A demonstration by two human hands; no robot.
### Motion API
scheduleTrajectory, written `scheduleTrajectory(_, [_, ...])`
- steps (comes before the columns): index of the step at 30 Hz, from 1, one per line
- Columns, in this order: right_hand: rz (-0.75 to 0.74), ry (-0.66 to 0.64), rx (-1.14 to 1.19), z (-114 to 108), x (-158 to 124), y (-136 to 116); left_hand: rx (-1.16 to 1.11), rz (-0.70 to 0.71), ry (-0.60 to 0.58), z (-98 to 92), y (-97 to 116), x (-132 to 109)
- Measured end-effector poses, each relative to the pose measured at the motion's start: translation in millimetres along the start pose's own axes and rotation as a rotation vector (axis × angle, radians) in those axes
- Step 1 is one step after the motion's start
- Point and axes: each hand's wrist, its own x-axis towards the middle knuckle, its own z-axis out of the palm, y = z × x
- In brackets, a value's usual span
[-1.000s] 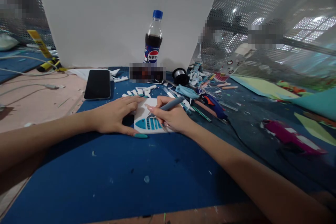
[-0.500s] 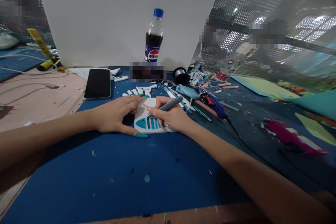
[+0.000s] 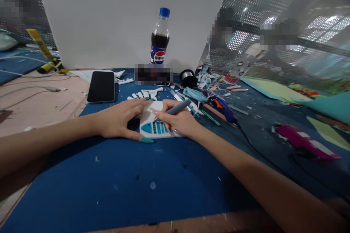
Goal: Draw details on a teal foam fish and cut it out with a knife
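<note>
A small white card [image 3: 149, 116] with a teal fish-shaped cut-out [image 3: 154, 128] lies on the blue mat [image 3: 123, 174]. My left hand [image 3: 120, 120] rests flat on the card's left edge, fingers spread and pressing it down. My right hand [image 3: 179, 120] grips a grey craft knife [image 3: 177, 108] like a pen, its tip on the card just above the fish shape.
A black phone [image 3: 101, 86] lies at the back left. A cola bottle [image 3: 159, 38] stands before a white board [image 3: 131, 14]. White offcuts [image 3: 144, 94], a wire spool [image 3: 188, 78], a blue glue gun [image 3: 222, 107], coloured sheets [image 3: 276, 89] and a magenta piece [image 3: 303, 142] crowd the right.
</note>
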Motion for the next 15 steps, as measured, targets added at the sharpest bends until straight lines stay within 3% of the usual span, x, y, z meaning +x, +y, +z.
scheduleTrajectory(15, [0.0,0.003,-0.043,-1.1,-0.8,-3.2,-0.002,0.006,0.008,2.5,-0.3,0.0])
